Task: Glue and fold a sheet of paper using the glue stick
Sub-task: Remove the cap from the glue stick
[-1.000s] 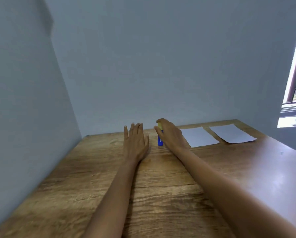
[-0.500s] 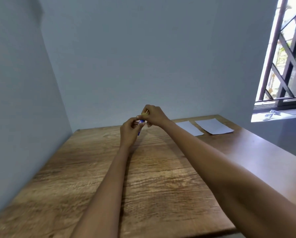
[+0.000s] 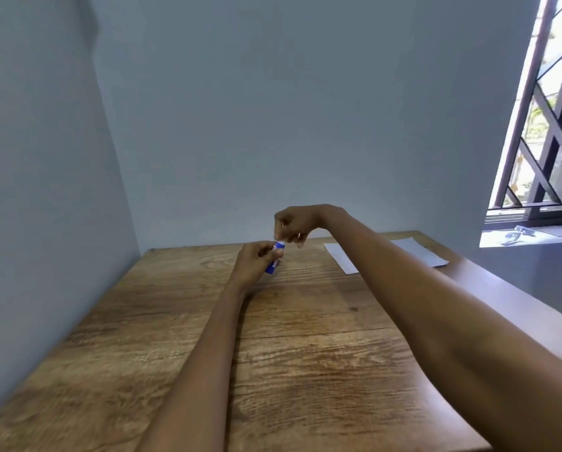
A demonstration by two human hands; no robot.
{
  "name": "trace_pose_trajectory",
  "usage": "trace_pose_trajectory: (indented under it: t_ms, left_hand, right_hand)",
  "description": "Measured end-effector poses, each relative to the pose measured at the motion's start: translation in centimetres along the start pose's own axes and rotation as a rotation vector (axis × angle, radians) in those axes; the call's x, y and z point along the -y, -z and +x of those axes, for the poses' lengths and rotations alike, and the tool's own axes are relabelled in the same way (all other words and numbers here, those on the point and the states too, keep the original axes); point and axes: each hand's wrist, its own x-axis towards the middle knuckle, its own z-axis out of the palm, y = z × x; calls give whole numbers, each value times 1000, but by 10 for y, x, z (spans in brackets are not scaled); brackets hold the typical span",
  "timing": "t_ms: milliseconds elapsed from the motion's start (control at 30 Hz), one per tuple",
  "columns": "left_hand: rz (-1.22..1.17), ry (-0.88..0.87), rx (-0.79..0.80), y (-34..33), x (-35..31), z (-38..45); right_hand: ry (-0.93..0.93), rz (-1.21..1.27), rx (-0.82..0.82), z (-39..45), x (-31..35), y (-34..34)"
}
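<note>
A: Currently, left hand (image 3: 255,261) is wrapped around the small blue cylindrical glue stick (image 3: 273,264), holding it tilted above the brown wood-grain table (image 3: 305,353), top end up and to the right.

B: Right hand?

A: Right hand (image 3: 294,223) sits directly above the grip, fingers curled, fingertips pinched at the stick's top end. Whether the cap is in that pinch, can't tell, fingers cover it. A bit of white shows at the top of the stick just below the pinch.

B: Stick touching the table?

A: No, lifted clear of it. Lower end pokes out under the left palm.

B: Paper?

A: Two white rectangular sheets of paper lie flat on the table, well to the right of the grip and slightly beyond it. Nearer sheet (image 3: 340,256) is partly hidden behind the right forearm, farther sheet (image 3: 419,252) lies just beside it toward the table's right edge. Neither hand touches them.

B: Anything else around?

A: Grey wall (image 3: 273,109) beyond the grip, window with dark bars (image 3: 553,141) far right.
</note>
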Motion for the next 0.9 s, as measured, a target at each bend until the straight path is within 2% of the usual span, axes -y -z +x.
trace_pose_trajectory:
  t_ms: [100, 233, 400, 433, 533, 633, 800, 900]
  left_hand:
    - [34, 24, -32, 11, 9, -2]
    - [-160, -2, -194, 16, 5, -2]
    - [-219, 19, -309, 10, 5, -2]
    - [-207, 29, -318, 10, 8, -2]
    - [-141, 44, -331, 9, 14, 1]
    - [-81, 39, -332, 7, 16, 4]
    - [-132, 42, -352, 5, 11, 5]
    - [-185, 27, -390, 6, 6, 3]
  right_hand:
    - [89, 111, -155, -3, -5, 12]
    - [122, 98, -452, 2, -20, -8]
    - [-37, 494, -653, 26, -38, -81]
    - [-53, 512, -665, 31, -39, -91]
    - [-45, 304, -662, 46, -37, -104]
    - [-33, 212, -661, 52, -37, -110]
    - [-66, 222, -594, 53, -44, -112]
    - [-57, 324, -545, 47, -42, -111]
